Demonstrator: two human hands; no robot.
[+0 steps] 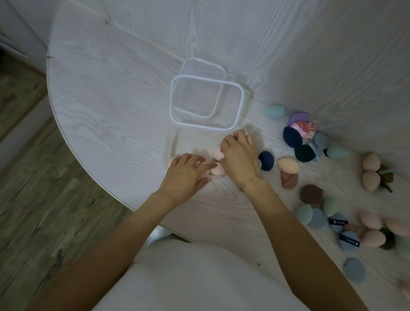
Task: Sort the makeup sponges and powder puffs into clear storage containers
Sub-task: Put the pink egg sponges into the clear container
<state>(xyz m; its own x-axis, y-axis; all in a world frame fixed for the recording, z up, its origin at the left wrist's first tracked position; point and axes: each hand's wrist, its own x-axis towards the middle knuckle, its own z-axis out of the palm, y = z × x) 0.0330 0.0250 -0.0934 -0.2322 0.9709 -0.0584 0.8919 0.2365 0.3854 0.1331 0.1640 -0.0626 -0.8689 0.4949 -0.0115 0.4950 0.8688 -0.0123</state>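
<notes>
Now clear container (206, 105) holds nothing; left hand (185, 176), right hand (240, 157) touch pink sponges (217, 162), grip unclear.

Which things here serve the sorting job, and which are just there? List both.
Job: clear container, pink sponges under left hand and right hand, scattered sponges and puffs.
Just there: table, wooden floor.

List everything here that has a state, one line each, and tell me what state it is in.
Clear container: uncovered, nothing inside.
Second clear container: holds pink sponges.
Left hand: fingers straight, resting on the pink sponges.
Right hand: fingers curled over the sponges; grip unclear.
Remaining sponges and puffs: loose on the table, unsorted.
</notes>
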